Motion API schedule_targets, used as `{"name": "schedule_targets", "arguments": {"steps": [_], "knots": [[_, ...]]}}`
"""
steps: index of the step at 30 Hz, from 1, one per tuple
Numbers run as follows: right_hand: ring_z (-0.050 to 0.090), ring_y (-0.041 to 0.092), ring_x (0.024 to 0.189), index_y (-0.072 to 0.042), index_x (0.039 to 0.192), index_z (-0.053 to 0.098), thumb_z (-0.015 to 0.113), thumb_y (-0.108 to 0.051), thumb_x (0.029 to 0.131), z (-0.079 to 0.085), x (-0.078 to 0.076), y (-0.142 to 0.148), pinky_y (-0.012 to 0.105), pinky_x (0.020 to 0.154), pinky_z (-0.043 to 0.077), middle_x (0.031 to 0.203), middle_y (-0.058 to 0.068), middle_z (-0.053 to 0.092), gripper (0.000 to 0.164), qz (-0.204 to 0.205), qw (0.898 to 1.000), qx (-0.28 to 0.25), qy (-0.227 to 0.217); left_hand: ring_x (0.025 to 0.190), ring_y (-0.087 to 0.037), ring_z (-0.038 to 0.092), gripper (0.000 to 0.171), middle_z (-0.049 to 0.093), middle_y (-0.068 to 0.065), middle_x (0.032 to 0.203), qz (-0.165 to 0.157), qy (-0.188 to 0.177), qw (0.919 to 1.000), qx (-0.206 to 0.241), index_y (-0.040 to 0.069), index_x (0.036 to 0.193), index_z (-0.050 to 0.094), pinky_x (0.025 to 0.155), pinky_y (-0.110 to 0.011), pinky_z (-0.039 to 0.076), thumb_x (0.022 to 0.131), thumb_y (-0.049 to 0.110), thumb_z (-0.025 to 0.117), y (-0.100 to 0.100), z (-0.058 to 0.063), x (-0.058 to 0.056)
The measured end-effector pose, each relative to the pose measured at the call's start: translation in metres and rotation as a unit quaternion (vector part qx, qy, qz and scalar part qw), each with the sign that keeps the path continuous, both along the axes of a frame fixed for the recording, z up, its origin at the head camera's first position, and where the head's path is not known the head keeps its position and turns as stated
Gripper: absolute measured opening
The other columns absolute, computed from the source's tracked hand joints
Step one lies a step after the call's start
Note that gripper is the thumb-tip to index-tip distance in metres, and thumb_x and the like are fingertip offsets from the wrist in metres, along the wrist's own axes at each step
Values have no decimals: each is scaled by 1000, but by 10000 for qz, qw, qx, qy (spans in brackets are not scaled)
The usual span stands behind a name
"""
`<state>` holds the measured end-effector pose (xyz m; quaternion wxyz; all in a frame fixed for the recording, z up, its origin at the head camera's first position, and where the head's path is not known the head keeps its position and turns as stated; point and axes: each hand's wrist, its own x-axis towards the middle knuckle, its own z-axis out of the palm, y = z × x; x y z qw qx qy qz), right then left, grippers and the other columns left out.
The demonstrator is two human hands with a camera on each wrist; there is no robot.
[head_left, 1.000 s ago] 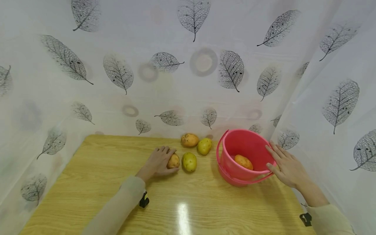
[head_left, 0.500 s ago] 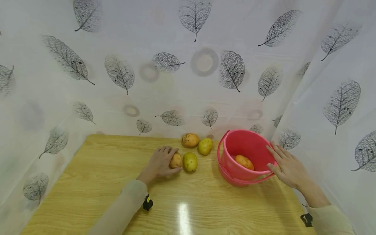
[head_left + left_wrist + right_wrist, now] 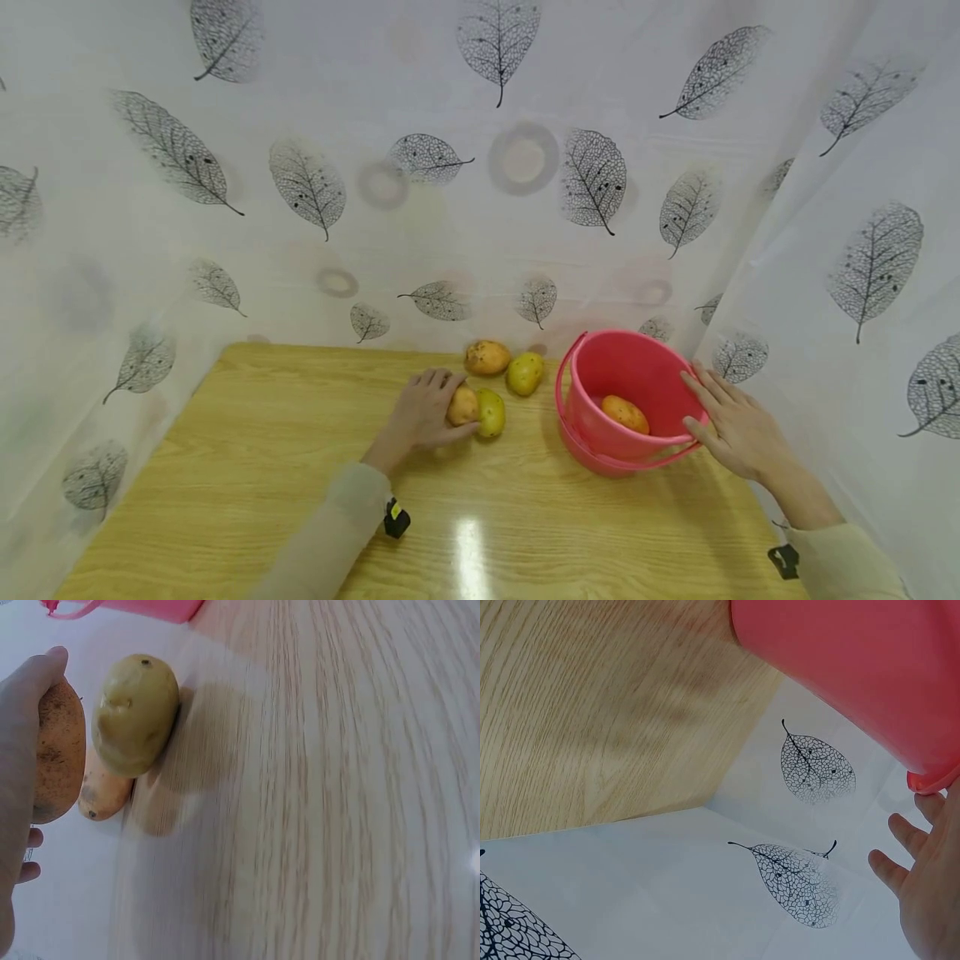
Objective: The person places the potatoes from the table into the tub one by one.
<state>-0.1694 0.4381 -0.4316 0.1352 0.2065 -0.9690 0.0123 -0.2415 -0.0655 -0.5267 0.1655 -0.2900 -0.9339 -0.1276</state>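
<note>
My left hand [image 3: 425, 415] grips a tan potato [image 3: 462, 405], thumb on the near side and fingers over the far side. In the left wrist view the held potato [image 3: 60, 754] seems raised off the table. Right beside it is a yellow-green potato [image 3: 491, 413], partly hidden behind it in the head view. At the right, my right hand [image 3: 738, 429] touches the rim of a pink bucket [image 3: 600, 446] with mostly straight fingers. The bucket leans a little toward me, and an orange-tan potato [image 3: 625, 414] lies inside it.
Near the table's back edge lie a brownish potato [image 3: 487, 357] and another yellow-green potato [image 3: 525, 373]. The wooden table [image 3: 262, 467] meets a white leaf-print sheet [image 3: 442, 233] at the back and sides. The bucket's thin handle [image 3: 560, 379] hangs along its outside.
My left hand has moved right with the tan potato, which now overlaps the front yellow-green potato in the head view. The right hand and bucket look unchanged.
</note>
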Motion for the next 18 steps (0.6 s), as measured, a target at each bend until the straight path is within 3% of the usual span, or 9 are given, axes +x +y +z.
{"name": "schedule_targets", "arguments": {"steps": [6, 18], "knots": [[26, 36, 163, -10, 167, 30, 56, -41, 104, 1, 0, 1, 68, 112, 40, 179, 7, 15, 74, 4, 10000, 66, -14, 117, -33, 63, 88, 66, -14, 126, -98, 197, 9997, -45, 10, 142, 59, 100, -51, 58, 83, 74, 70, 15, 2, 2], [29, 38, 161, -10, 166, 32, 54, -44, 105, 3, 0, 1, 69, 113, 40, 178, 9, 18, 73, -30, 9998, 172, -31, 120, -30, 62, 91, 65, -12, 130, -214, 158, 9996, 88, 12, 149, 55, 105, -50, 55, 85, 75, 67, 42, 18, 7]]}}
